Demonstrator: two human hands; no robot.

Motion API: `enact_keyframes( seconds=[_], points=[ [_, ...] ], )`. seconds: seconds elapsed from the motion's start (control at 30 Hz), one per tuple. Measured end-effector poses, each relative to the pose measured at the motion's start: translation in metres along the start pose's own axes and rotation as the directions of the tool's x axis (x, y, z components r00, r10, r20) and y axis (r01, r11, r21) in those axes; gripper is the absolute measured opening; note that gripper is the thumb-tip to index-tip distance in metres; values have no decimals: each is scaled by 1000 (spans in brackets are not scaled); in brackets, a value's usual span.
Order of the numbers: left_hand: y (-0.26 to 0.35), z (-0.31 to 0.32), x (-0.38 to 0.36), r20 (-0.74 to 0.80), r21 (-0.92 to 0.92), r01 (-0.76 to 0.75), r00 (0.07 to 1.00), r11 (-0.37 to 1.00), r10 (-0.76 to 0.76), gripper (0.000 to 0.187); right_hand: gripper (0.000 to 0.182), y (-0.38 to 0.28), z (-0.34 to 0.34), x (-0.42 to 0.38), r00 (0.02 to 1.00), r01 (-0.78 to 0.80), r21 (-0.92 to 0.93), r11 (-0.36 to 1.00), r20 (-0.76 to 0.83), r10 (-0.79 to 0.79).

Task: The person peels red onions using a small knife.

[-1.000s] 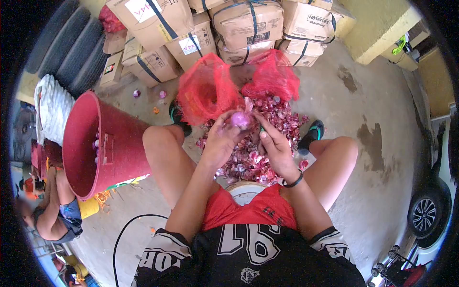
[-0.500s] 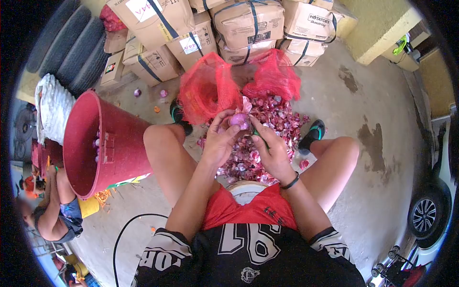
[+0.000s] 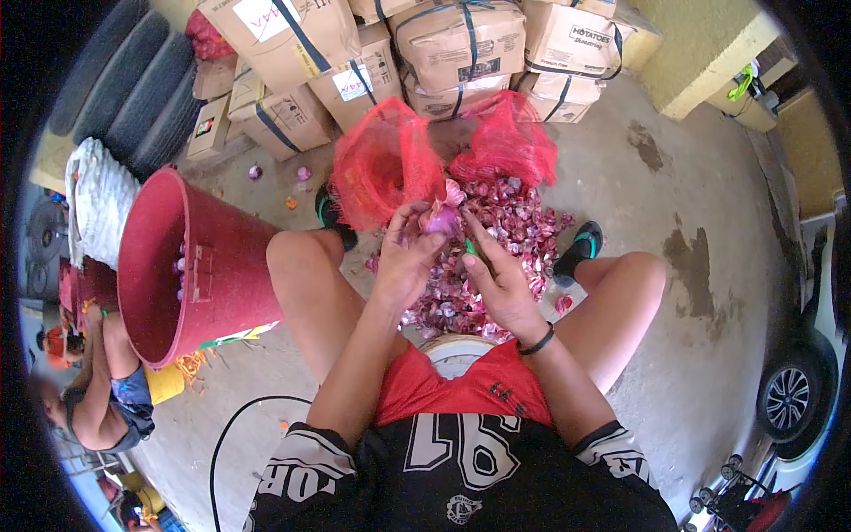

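A purple onion (image 3: 442, 223) with loose pink skin peeling up at its top is gripped in the fingers of my left hand (image 3: 407, 256). Close beside it, my right hand (image 3: 502, 280) is closed around a small green-handled tool (image 3: 470, 247), probably a knife; its blade cannot be made out. Below both hands, a heap of onion skins (image 3: 523, 226) covers the floor between my feet. Two red mesh bags (image 3: 387, 164) lie just beyond the heap.
A large red bin (image 3: 226, 275) with onions inside stands left of my leg. Strapped cardboard boxes (image 3: 461, 44) are stacked ahead, tires (image 3: 124, 80) at the far left. Another person (image 3: 97, 390) sits at left. A car wheel (image 3: 787, 394) is at right. Two loose onions lie on the floor.
My left hand has turned the onion slightly, and its loose skin sits differently. My right hand's fingers have drawn a little away from it, showing more of the green handle.
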State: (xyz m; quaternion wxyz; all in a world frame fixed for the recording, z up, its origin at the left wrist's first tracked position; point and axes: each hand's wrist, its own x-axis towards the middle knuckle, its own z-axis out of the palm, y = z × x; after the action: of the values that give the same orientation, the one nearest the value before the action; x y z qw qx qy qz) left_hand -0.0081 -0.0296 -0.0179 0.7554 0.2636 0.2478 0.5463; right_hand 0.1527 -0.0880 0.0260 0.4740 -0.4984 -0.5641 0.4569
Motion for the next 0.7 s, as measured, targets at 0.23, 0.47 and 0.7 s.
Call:
enact_keyframes(
  seconds=[0.23,0.47,0.7],
  points=[
    [6,11,-1,63,-66,-15,998,998,20,52,48,-2,0,-3,986,-162,250,955,-4,168],
    [8,12,-1,55,-16,-36,998,999,37,54,49,-9,-2,0,997,-71,150,986,-11,73],
    [5,13,1,71,40,-44,997,998,41,53,42,0,-2,4,973,165,-251,954,-116,-199]
  ],
)
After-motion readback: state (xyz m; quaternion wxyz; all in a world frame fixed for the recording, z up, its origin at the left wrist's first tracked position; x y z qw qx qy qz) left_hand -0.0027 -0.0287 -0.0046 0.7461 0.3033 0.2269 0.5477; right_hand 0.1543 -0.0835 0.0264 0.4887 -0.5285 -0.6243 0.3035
